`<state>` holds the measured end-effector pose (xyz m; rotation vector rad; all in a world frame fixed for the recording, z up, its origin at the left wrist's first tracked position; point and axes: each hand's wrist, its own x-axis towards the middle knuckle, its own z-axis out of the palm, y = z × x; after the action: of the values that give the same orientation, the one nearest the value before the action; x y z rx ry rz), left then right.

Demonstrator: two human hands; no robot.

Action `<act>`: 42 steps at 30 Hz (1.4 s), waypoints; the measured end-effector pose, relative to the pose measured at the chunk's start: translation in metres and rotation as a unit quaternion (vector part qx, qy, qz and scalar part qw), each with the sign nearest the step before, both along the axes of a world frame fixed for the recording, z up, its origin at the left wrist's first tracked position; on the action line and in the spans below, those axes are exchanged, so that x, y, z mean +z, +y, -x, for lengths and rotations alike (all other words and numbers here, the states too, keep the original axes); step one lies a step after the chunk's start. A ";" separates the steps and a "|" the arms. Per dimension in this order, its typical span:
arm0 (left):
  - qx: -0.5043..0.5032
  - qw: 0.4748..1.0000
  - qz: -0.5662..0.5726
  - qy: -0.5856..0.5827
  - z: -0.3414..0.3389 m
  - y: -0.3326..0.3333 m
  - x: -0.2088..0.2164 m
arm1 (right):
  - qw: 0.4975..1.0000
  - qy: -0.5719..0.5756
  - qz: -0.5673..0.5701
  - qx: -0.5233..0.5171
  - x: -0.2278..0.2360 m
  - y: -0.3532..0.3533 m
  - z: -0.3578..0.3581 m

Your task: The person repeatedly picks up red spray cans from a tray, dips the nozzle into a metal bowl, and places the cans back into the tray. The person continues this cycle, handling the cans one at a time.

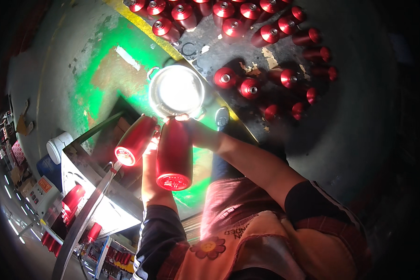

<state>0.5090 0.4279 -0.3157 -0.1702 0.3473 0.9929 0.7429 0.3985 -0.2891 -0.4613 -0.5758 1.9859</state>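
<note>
I hold two red metal bottle-shaped cylinders side by side, their open ends toward me. My left hand (149, 161) grips the smaller, tilted cylinder (135, 140). My right hand (193, 128) is wrapped around the top of the larger upright cylinder (174, 156). Both hang just over a shiny round metal pot (176, 91) with small side handles, which glares brightly on the floor. My fingers are partly hidden behind the cylinders.
Several more red cylinders (249, 87) stand on the dark floor beyond a yellow line (140, 25), with another cluster (224, 11) at the top. A metal machine bench (86, 170) at left carries red cylinders (72, 198). A white bucket (58, 145) stands nearby.
</note>
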 end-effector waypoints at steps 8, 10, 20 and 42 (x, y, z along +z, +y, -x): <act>-0.048 0.999 -0.008 -0.002 -0.044 0.005 0.026 | 0.959 -0.061 0.162 -0.225 0.036 -0.038 -0.222; -0.104 0.937 -0.082 0.322 -0.078 0.020 0.045 | 0.911 -0.179 0.174 -0.329 0.063 -0.068 -0.308; -0.035 0.492 -0.498 0.713 -0.370 0.081 0.093 | 0.481 -0.771 -0.091 -0.408 0.088 -0.136 -0.517; -0.142 0.337 -0.509 0.779 -0.511 0.067 0.021 | 0.557 -0.771 -0.084 -0.296 -0.058 -0.161 -0.568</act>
<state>1.0202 0.4944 -0.2944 2.1651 1.3398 0.4971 1.3112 0.2379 -0.3468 -1.9843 -1.3547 0.3747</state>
